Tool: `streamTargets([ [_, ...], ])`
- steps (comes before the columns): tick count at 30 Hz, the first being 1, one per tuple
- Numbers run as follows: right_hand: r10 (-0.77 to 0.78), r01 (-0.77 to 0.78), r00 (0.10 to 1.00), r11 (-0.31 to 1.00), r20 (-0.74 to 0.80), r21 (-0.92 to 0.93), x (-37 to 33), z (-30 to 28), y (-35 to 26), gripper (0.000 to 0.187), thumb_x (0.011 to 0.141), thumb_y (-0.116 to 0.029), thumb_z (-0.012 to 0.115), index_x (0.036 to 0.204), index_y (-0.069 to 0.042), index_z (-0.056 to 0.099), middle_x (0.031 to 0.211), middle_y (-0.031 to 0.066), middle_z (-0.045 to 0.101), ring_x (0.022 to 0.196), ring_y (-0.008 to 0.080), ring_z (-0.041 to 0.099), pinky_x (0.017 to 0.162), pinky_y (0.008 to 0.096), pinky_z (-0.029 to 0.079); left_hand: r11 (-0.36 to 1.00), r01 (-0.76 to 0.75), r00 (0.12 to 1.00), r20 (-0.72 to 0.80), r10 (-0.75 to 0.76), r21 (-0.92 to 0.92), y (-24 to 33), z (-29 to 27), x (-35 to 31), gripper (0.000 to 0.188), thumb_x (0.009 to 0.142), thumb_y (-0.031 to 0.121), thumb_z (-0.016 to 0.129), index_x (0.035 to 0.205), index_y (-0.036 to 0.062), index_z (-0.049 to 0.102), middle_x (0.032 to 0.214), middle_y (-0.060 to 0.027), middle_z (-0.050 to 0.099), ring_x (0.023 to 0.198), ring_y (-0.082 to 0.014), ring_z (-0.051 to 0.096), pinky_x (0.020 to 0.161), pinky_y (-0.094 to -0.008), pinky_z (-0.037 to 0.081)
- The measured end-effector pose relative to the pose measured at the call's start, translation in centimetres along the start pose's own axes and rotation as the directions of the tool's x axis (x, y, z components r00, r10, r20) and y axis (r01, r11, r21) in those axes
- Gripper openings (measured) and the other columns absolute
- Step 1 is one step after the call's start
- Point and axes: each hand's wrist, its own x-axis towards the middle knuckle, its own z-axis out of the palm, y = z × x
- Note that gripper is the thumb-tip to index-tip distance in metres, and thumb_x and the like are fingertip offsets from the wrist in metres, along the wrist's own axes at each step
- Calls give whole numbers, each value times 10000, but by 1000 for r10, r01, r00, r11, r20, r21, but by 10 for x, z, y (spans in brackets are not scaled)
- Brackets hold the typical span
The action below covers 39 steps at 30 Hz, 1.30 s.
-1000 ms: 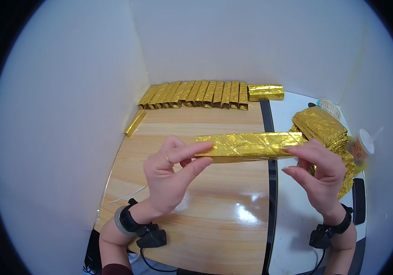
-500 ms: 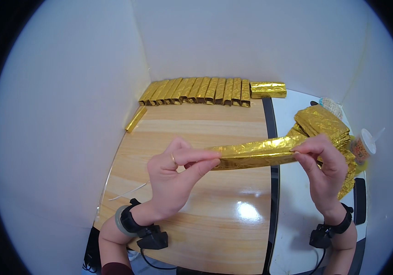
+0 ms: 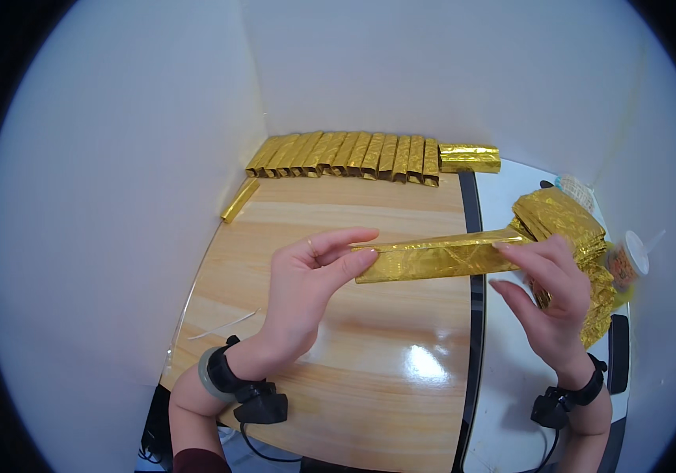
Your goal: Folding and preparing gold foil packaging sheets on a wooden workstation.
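A folded strip of gold foil paper (image 3: 432,262) is held up above the table, lying nearly level with its right end slightly higher. My left hand (image 3: 297,292) pinches its left end between thumb and fingers. At the other end, my right hand (image 3: 549,303) has its fingertips against the upper part of the strip, while its thumb stands apart below. Behind that hand lies a crumpled stack of gold foil sheets (image 3: 558,214). Along the back of the table runs a row of folded gold foil pieces (image 3: 346,156), standing side by side.
One gold foil piece (image 3: 470,158) lies crosswise at the row's right end; a narrow one (image 3: 239,202) rests by the left edge. A lidded cup with a straw (image 3: 629,258) stands far right. A thin white strip (image 3: 227,323) lies on the wooden tabletop (image 3: 353,394). Pale walls enclose the table.
The strip has turned so that its broad face shows. My right thumb has come away from the strip, and my left fingers have spread a little.
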Motion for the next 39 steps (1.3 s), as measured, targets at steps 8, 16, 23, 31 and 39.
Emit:
streamTargets([
  [8, 263, -283, 936, 957, 233, 56, -4, 18, 15, 901, 727, -156, 815, 1478, -96, 321, 1390, 150, 401, 1200, 293, 483, 968, 384, 447, 988, 136, 984, 105, -144, 79, -19, -8, 17, 233, 853, 146, 704, 1064, 47, 710, 822, 21, 675, 724, -20, 528, 616, -194, 360],
  [16, 430, -873, 463, 373, 775, 315, -13, 30, 23, 763, 881, -151, 698, 1497, -66, 256, 1361, 148, 482, 997, 159, 631, 845, 276, 519, 982, 166, 949, 255, -184, 90, -33, -11, 26, 253, 897, 207, 662, 1102, 62, 699, 903, 27, 671, 790, -21, 539, 664, -196, 355],
  [23, 532, -870, 492, 276, 689, 408, -4, 27, 35, 501, 870, -139, 695, 1327, -14, 532, 1102, 62, 644, 876, 111, 644, 729, 239, 512, 986, 133, 969, 197, -151, 101, -42, -15, 32, 356, 923, 218, 632, 1243, 62, 611, 999, 21, 669, 853, -25, 543, 703, -199, 382],
  [31, 690, -762, 646, 606, 328, 227, 30, 13, 151, 443, 841, -92, 696, 1268, -35, 597, 1039, 22, 665, 801, 65, 582, 705, 228, 490, 972, 221, 957, 174, -232, 80, -52, -17, 34, 325, 934, 170, 593, 1234, 45, 581, 1116, -22, 662, 1007, -67, 575, 818, -226, 426],
  [39, 590, -630, 757, 773, 281, 77, 22, 51, 231, 548, 759, 45, 600, 1302, -15, 561, 1116, 121, 654, 1007, 207, 616, 903, 297, 468, 971, 235, 955, 177, -238, 42, -53, -17, 33, 290, 931, 121, 576, 1207, 36, 594, 1106, -35, 662, 1011, -80, 578, 832, -232, 433],
])
